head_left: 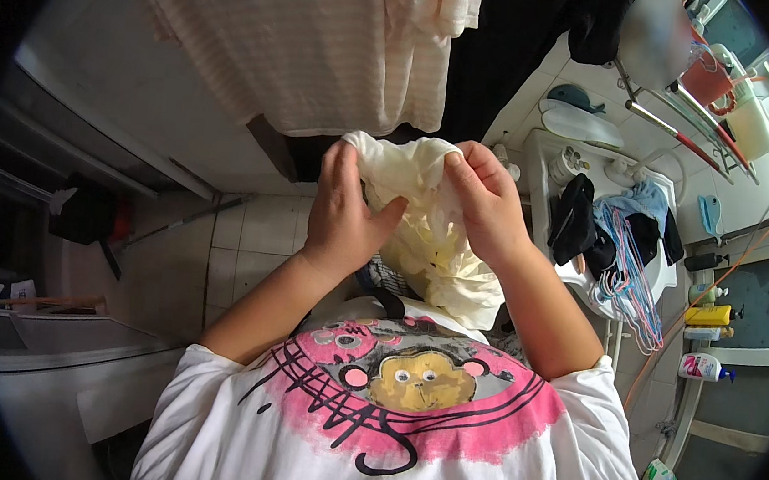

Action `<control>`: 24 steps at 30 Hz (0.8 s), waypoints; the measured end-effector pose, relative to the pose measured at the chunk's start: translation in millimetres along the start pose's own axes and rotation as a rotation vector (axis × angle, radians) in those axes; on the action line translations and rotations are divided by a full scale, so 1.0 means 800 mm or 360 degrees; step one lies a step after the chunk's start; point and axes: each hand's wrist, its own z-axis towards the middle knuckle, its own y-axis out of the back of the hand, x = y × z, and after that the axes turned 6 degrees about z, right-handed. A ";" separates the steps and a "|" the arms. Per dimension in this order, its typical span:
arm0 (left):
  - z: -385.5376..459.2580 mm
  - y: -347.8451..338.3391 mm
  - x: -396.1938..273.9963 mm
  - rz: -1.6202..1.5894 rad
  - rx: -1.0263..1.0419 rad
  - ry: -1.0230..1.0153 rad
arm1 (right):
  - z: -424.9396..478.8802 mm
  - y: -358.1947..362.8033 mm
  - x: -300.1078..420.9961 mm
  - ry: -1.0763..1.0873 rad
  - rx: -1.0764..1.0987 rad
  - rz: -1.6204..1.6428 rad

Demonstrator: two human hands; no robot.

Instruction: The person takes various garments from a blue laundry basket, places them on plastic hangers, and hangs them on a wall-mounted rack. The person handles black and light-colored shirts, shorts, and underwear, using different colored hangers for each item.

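Observation:
Between my two hands, in front of my chest, a cream-coloured cloth garment (428,209) hangs down in folds. My left hand (349,209) grips its upper left edge, the thumb lying across the front of the fabric. The upper right edge is pinched between thumb and fingers of my right hand (491,201). The garment's lower part bunches close to my white printed T-shirt (407,448). Just beyond my hands hang a pale striped garment (305,48) and a black garment (511,52).
At right, a white washbasin (537,178) holds dark and blue cloths and a bundle of coloured clothes hangers (628,275). Several bottles, one a yellow pump bottle (710,315), line the right ledge. A metal rack (682,129) is above the basin. A black dustpan (85,210) is at left.

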 end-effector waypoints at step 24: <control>0.074 0.059 -0.023 -0.1551 -0.0071 0.0529 | -0.027 0.122 -0.156 0.0198 -0.0191 -0.1746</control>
